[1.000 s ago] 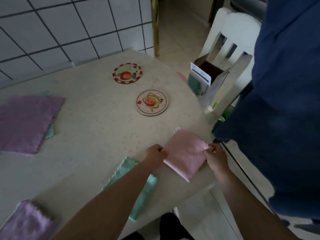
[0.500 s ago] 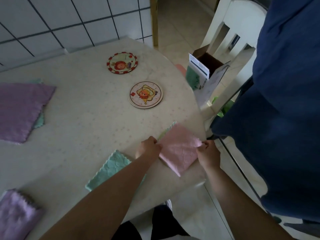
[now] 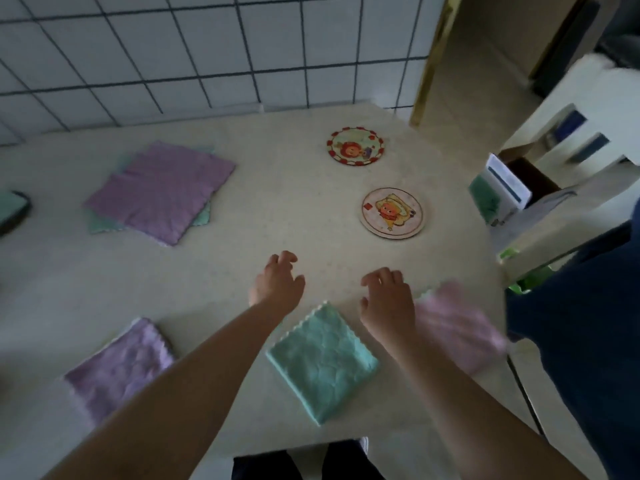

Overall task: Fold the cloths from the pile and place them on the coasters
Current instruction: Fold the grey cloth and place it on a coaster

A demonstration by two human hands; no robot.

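Three folded cloths along the near edge of the table [image 3: 277, 209], two coasters farther back, both bare. Judged from the look: soft, light and limp, not fragile, likely to fall open if lifted by one corner. Better to take hold at the folded edge, thumb above and fingers below, or to support from two sides. At the left front: folded purple cloth [image 3: 119, 367], flat. Farther back, toward the tiled wall: pile of unfolded cloths [image 3: 162, 190], purple on top, teal underneath, well apart from both hands. Next, left hand [image 3: 277, 282]: hovers over bare table, fingers loosely curled, holds nothing. Between the two forearms: folded teal cloth [image 3: 322, 362], flat, nearer to the body than both palms, apparently touched by neither. Beyond the hands: red-rimmed coaster [image 3: 355, 145], and closer, coaster with yellow figure [image 3: 392, 213]. Then right hand [image 3: 388, 299]: relaxed too, fingers a little bent, grasps nothing. Just beside it on the right: folded pink cloth [image 3: 457, 327], blurred, close to the table's right edge; touching the wrist or not, cannot tell.
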